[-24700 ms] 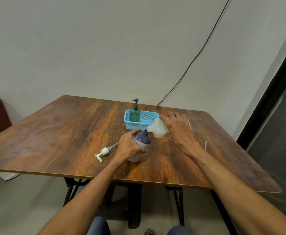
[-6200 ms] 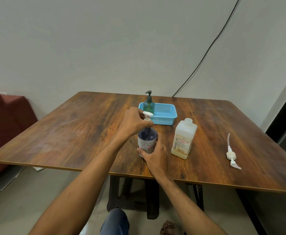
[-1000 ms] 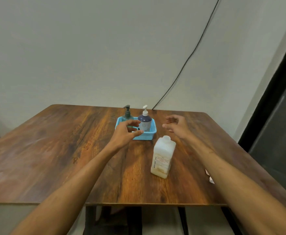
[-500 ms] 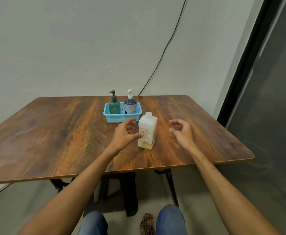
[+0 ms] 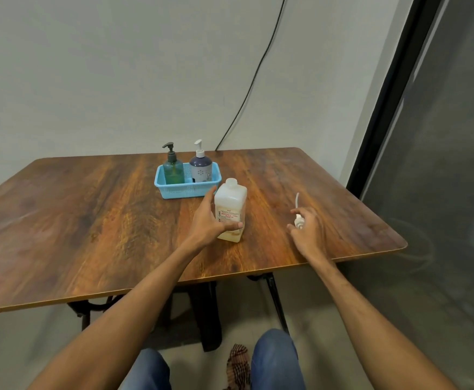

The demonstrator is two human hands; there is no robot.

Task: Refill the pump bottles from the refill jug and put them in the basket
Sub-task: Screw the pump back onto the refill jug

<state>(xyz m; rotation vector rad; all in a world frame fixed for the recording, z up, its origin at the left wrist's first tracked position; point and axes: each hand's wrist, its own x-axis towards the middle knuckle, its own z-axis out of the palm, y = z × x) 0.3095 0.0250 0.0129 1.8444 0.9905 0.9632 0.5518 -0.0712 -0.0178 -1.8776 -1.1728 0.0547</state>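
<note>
Fingers (image 5: 231,226) of the left hand (image 5: 208,220) are wrapped round the lower body of the refill jug (image 5: 230,211), thumb across the front label; the jug stands upright on the bench (image 5: 89,220), just in front of the basket's right corner. Fingers of the right hand (image 5: 307,230) are curled loosely over the loose pump head (image 5: 298,219), which lies on the bench well to the right of the jug with its dip tube pointing away. Whether they have closed on it cannot be told.

Both pump bottles stand upright in the blue basket (image 5: 186,190): the green bottle (image 5: 173,170) at left, the purple bottle (image 5: 200,168) at right, each with its pump fitted. The refilling and basket placement therefore appear complete.

Step in hand, by judgement: reassembly of the jug, whose neck is open. The next move calls for lifting the pump head, guiding the tube into the neck, and screwing the collar down while the left hand steadies the jug.
</note>
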